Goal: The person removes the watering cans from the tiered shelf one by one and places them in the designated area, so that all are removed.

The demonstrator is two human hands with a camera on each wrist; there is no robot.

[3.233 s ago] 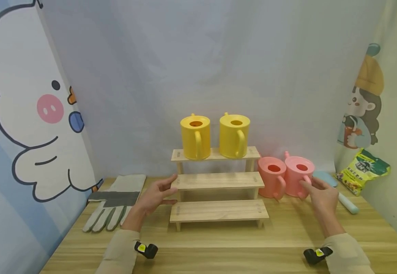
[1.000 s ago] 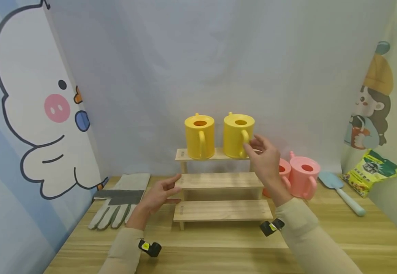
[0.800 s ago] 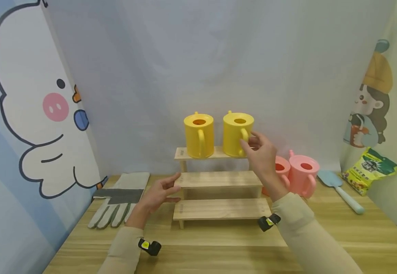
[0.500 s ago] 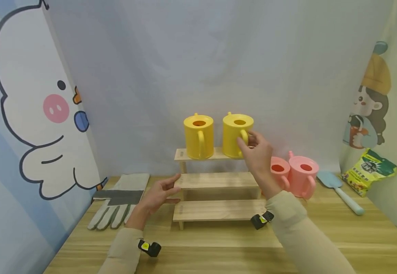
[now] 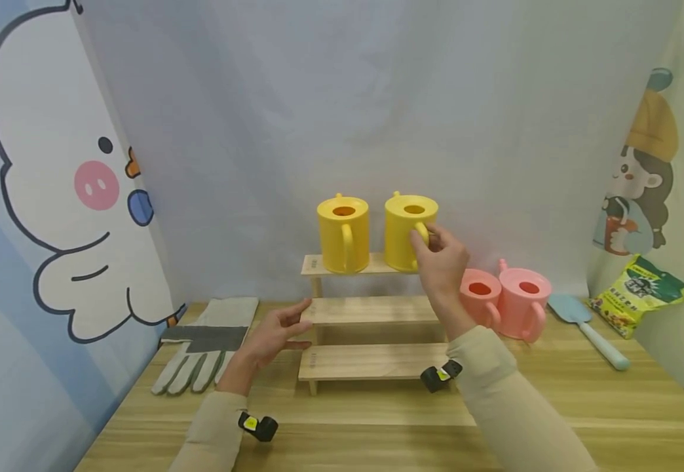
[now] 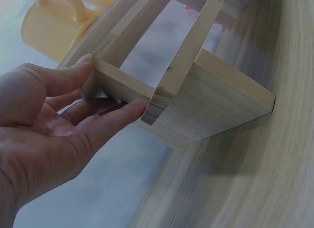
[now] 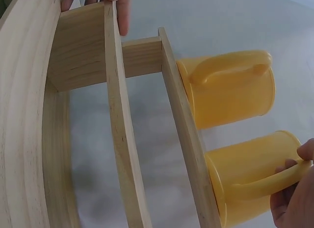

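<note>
Two yellow watering cans stand side by side on the top step of a three-step wooden rack (image 5: 377,362). My right hand (image 5: 441,265) pinches the handle of the right yellow watering can (image 5: 399,233), thumb on the near side and fingers behind it. The left yellow watering can (image 5: 336,239) has its handle facing me. At the rack's left end, my left hand (image 5: 274,334) grips the wood. In the left wrist view its thumb lies against a step's edge while the other fingers reach along the end. The right wrist view shows both cans' bases on the top step.
Two pink watering cans (image 5: 515,311) stand on the table right of the rack, one partly behind my right hand. Farther right are a light blue trowel (image 5: 598,341) and a yellow-green packet (image 5: 637,295). Grey-white work gloves (image 5: 206,344) lie at the left.
My right hand has left the right pink watering can, come up to the right yellow one and closed round its handle. The left hand stays at the rack's end.
</note>
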